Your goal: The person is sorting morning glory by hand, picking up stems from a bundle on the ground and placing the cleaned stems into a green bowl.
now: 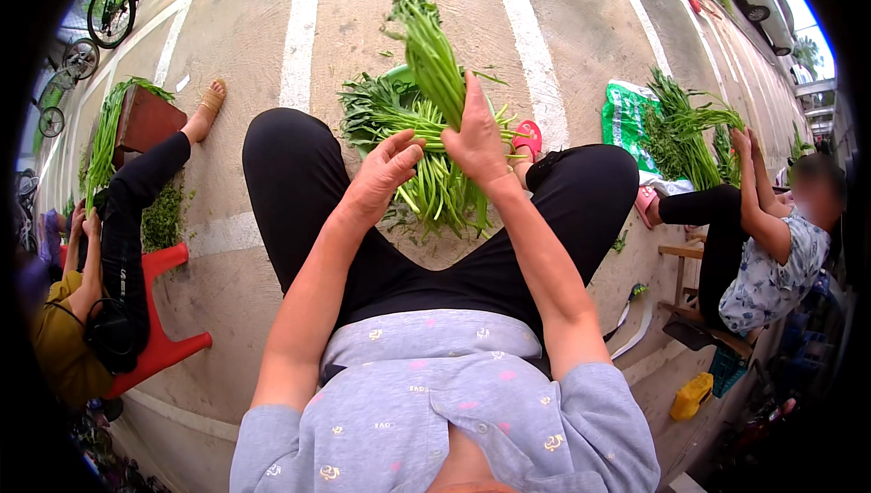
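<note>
A bunch of long-stemmed leafy greens [434, 62] is gripped in my right hand [478, 139], its leaves pointing away from me and its stems running down into the palm. My left hand [386, 175] is beside it, lower and to the left, fingers curled toward the thumb; whatever they may pinch is hidden. Between my knees, under both hands, lies a loose pile of the same greens [445, 189], leaves on the left and pale stem ends toward me. A light green rim [396, 74] of some container shows behind the pile.
On the left a person's hands [86, 221] hold greens near a brown box [143, 119] and a red stool [159, 312]. On the right another person's hands [746, 144] hold greens above a green-and-white sack [626, 126]. A yellow object [691, 396] lies at lower right.
</note>
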`<act>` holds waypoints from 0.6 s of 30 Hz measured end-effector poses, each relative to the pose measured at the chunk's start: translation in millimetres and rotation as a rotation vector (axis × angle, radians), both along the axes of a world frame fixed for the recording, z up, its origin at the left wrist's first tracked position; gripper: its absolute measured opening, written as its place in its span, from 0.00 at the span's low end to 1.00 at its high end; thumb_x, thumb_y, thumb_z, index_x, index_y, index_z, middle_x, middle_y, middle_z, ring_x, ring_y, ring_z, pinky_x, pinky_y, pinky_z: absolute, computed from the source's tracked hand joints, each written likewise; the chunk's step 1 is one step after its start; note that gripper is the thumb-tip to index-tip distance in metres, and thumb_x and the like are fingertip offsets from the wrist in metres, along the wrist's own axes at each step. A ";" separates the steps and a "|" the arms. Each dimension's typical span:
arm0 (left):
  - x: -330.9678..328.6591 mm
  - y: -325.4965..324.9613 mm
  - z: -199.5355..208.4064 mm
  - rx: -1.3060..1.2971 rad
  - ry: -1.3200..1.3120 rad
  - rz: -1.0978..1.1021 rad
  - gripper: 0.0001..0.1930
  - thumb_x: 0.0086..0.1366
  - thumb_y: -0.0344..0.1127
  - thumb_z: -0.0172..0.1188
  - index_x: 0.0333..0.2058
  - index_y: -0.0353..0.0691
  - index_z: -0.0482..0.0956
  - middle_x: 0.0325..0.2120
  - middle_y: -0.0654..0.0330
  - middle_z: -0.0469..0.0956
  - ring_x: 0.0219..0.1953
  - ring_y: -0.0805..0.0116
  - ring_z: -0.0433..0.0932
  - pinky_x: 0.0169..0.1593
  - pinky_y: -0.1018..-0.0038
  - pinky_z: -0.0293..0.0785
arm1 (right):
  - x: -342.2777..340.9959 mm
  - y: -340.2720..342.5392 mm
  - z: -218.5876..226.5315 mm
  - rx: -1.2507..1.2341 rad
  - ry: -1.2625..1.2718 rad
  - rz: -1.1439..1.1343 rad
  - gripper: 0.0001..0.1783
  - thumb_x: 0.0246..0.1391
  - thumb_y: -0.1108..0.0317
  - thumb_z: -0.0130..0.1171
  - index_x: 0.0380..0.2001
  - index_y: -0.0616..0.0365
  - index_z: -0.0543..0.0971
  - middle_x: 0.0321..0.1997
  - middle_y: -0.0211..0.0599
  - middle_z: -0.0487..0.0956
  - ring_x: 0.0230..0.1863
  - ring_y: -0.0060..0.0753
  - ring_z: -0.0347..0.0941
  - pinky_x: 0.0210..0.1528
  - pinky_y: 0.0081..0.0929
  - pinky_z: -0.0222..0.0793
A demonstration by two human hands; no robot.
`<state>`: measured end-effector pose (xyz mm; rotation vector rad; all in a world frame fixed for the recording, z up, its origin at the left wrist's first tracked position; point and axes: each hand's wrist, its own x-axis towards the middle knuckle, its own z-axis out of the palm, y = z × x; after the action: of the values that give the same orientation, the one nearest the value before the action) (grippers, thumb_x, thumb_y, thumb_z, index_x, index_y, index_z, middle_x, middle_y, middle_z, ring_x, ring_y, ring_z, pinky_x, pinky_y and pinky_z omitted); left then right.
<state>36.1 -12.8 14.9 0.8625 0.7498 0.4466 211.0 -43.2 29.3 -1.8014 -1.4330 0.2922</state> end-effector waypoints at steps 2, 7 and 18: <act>2.5 -4.1 -16.0 -0.036 -0.137 -0.024 0.39 0.55 0.52 0.62 0.59 0.40 0.55 0.53 0.60 0.65 0.56 0.68 0.63 0.57 0.69 0.58 | -30.4 -25.3 12.0 -0.112 0.085 0.092 0.45 0.39 0.75 0.58 0.61 0.65 0.49 0.54 0.58 0.65 0.52 0.57 0.66 0.51 0.38 0.65; 7.6 -24.5 6.2 -0.132 -0.273 0.162 0.22 0.56 0.40 0.62 0.47 0.36 0.72 0.41 0.60 0.75 0.44 0.69 0.73 0.51 0.70 0.69 | -66.0 -59.1 2.6 -0.041 0.149 0.258 0.48 0.38 0.75 0.61 0.61 0.65 0.47 0.56 0.57 0.63 0.56 0.55 0.62 0.56 0.36 0.60; -26.0 -43.3 87.3 0.013 -0.310 0.079 0.19 0.55 0.34 0.59 0.45 0.34 0.71 0.39 0.54 0.75 0.42 0.65 0.75 0.48 0.70 0.71 | -58.4 -87.4 66.7 -0.011 0.898 0.407 0.24 0.54 0.73 0.54 0.53 0.61 0.62 0.43 0.39 0.74 0.45 0.28 0.72 0.49 0.25 0.68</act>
<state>10.0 -56.0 102.1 0.7553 0.4965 0.6396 152.7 -130.6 96.0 -1.1005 -1.0918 1.1488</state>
